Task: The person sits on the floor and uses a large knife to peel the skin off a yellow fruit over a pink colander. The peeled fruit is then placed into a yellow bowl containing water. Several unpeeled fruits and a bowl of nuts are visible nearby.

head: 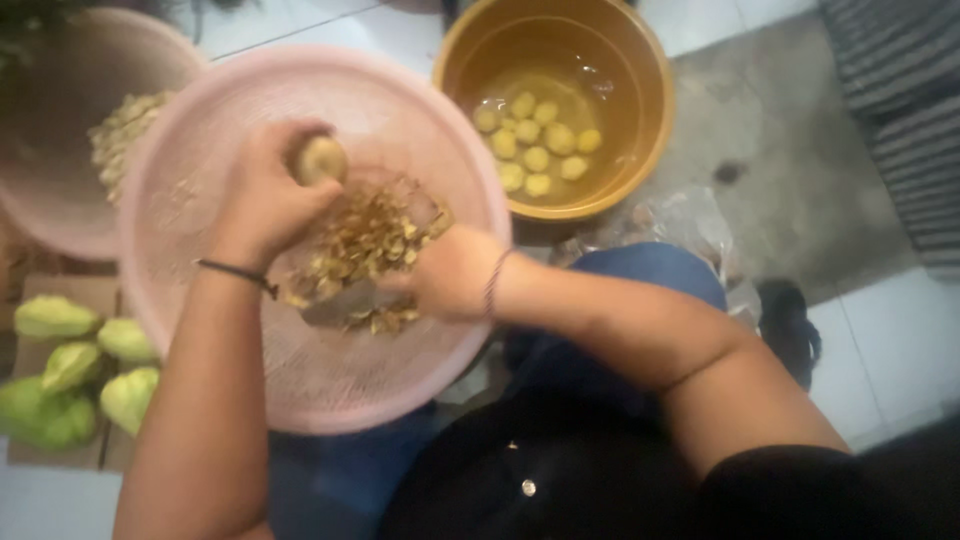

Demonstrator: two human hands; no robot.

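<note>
My right hand (450,272) is closed, contents hidden. My left hand (268,190) grips a small round potato (320,158), tan, half-peeled, above brown peelings (368,238) in the pink basket (200,150). Beyond: peeled yellow potatoes (535,140) in water, in an orange basin (640,80).

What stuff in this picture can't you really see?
Head view, all a bit blurred:
- Right hand: whatever it grips is hidden behind the hand and the peels.
- Left hand: fingers cover most of the small potato.
- Second pink basket: cut off by the left and top edges; its pale contents are too blurred to name.
- Striped cloth: cut off at the right edge.
</note>
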